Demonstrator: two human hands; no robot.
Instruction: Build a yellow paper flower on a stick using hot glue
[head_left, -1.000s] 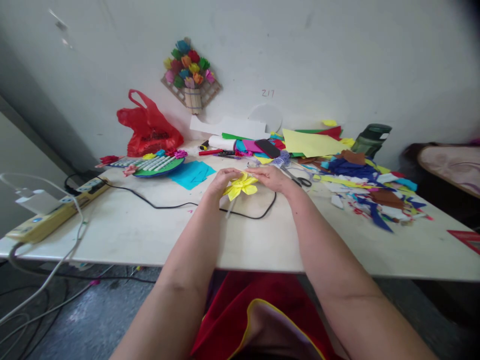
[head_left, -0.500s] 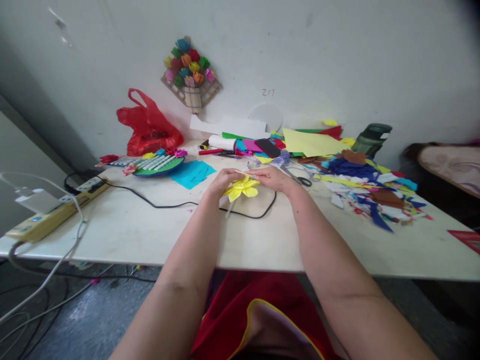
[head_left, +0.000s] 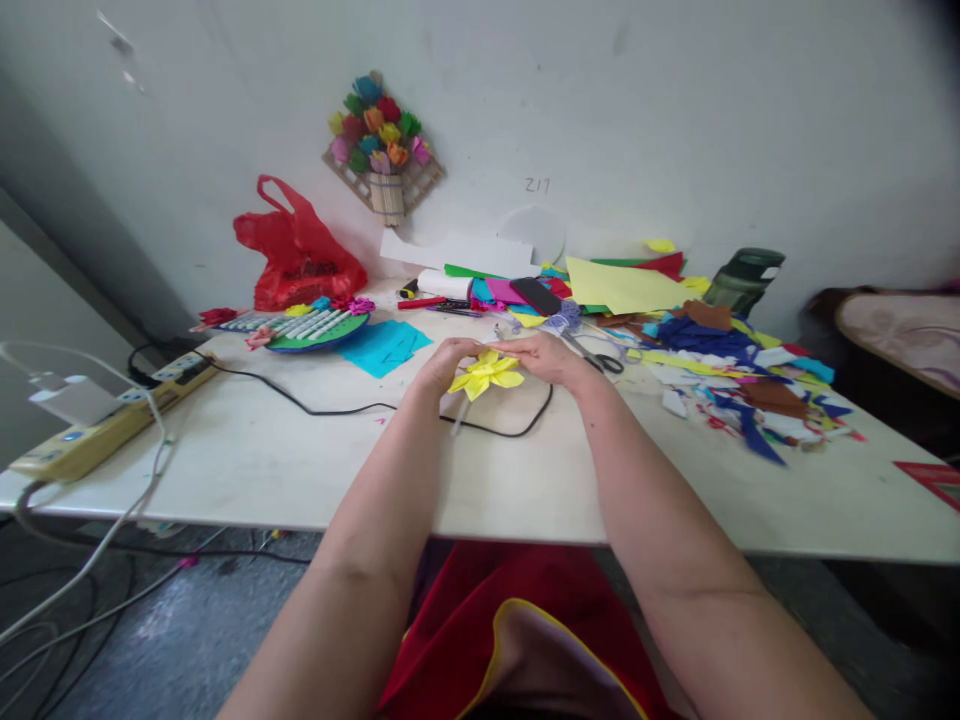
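A yellow paper flower (head_left: pixel 487 374) with pointed petals sits between my two hands, above the white table. My left hand (head_left: pixel 448 362) is closed on the flower's left and back edge, its fingertips partly hidden. From the other side my right hand (head_left: pixel 546 356) grips the back petals, fingers pressed together and pointing left. Below the flower a thin pale stick (head_left: pixel 459 418) slants down; whether it is joined to the flower I cannot tell. Behind my right hand lie black-handled scissors (head_left: pixel 606 363).
A black cable (head_left: pixel 330 412) crosses the table from the power strip (head_left: pixel 120 420) at left. Blue paper (head_left: pixel 384 347) and a decorated round board (head_left: pixel 319 335) lie behind it. Paper scraps (head_left: pixel 765 395) cover the right side. A red bag (head_left: pixel 304 255) and a green bottle (head_left: pixel 744 280) stand at the back.
The flower has tilted and shifted slightly to the right, showing its petals at a flatter angle. My right fingers have moved a little over its back edge.
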